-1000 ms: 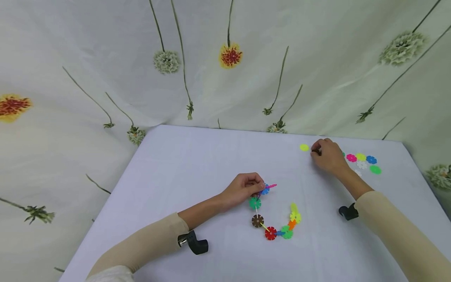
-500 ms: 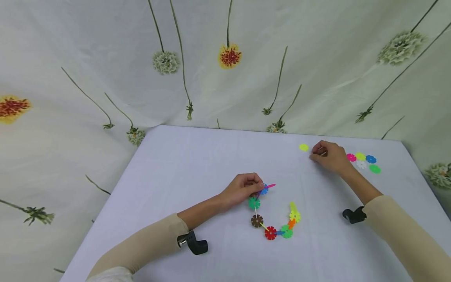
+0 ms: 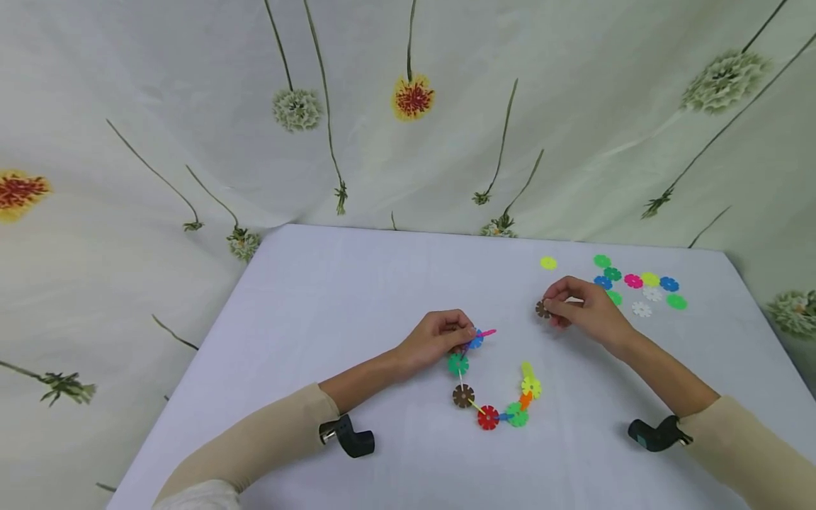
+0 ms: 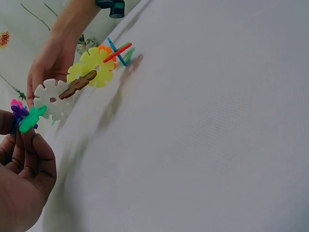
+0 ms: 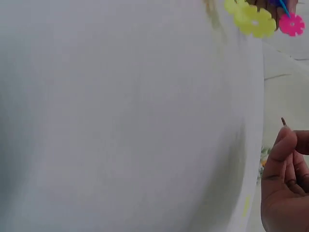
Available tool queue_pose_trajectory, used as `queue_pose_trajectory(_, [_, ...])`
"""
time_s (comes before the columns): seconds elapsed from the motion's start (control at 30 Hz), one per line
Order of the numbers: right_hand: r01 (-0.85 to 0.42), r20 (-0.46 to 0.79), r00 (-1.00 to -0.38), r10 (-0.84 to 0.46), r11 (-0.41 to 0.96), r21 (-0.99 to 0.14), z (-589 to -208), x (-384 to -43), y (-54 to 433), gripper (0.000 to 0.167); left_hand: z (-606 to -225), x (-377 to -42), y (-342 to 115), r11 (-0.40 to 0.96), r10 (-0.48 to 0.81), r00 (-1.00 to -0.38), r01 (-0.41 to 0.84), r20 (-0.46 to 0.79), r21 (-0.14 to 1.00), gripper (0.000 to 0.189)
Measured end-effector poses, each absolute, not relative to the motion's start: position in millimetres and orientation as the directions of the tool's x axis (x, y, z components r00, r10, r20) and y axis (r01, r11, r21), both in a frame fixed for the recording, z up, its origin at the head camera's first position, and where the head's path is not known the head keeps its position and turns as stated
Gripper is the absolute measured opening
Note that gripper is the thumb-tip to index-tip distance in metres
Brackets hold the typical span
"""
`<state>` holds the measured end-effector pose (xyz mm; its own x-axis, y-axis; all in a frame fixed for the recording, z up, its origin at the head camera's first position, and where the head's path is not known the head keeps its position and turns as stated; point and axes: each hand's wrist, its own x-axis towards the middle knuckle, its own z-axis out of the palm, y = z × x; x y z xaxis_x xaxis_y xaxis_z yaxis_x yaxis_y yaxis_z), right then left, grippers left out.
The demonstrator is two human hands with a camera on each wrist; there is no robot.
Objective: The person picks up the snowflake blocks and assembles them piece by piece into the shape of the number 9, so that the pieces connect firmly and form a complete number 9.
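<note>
My left hand [image 3: 440,333] pinches one end of a curved chain of snowflake discs [image 3: 488,418], close to a blue disc [image 3: 475,340] and a pink one [image 3: 487,333]. From there the linked discs curve toward me and round to a yellow end on the right. In the left wrist view, a green disc [image 4: 32,119] and a white disc [image 4: 48,99] hang beside my left fingers. To the right, my right hand [image 3: 583,308] holds a loose brown disc [image 3: 542,309] between thumb and fingers. Only its thin edge shows in the right wrist view.
Several loose discs, among them a pink one [image 3: 633,281] and a white one [image 3: 642,309], lie at the back right of the white table [image 3: 357,283]. A single yellow disc [image 3: 548,263] lies apart near the back edge. Flower-print cloth [image 3: 210,85] hangs behind.
My right hand has come away from the loose discs toward me and slightly left with the brown disc, uncovering several green and blue ones. My left hand keeps its place on the chain.
</note>
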<state>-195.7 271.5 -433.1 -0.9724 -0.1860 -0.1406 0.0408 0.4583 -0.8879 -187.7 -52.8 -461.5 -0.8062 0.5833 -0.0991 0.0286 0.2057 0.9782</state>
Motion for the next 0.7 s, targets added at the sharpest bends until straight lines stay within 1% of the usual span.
queue_pose_trajectory(0.13, [0.000,-0.131,-0.957,-0.258,0.453,-0.892,-430.4,-183.8,258.0,0.029,-460.4,-188.2,-51.3,0.221,0.582,-0.807,0.035,-0.103,0.975,0.019])
queue_pose_trajectory(0.3, [-0.076,-0.071,-0.938,-0.340,0.401,-0.913,-430.5,-175.3,243.2,0.023,-459.5,-187.1,-51.0,0.206,0.576,-0.810,0.011,-0.112,0.979,0.020])
queue_pose_trajectory(0.4, [-0.111,-0.038,-0.928,-0.371,0.373,-0.921,-431.7,-173.8,235.3,0.022,-458.5,-186.9,-50.5,0.207,0.575,-0.811,0.015,-0.109,0.978,0.019])
queue_pose_trajectory(0.7, [-0.097,-0.047,-0.915,-0.400,0.333,-0.938,-436.1,-171.4,221.6,0.022,-457.5,-185.9,-49.0,0.209,0.590,-0.802,0.041,-0.092,0.977,0.020])
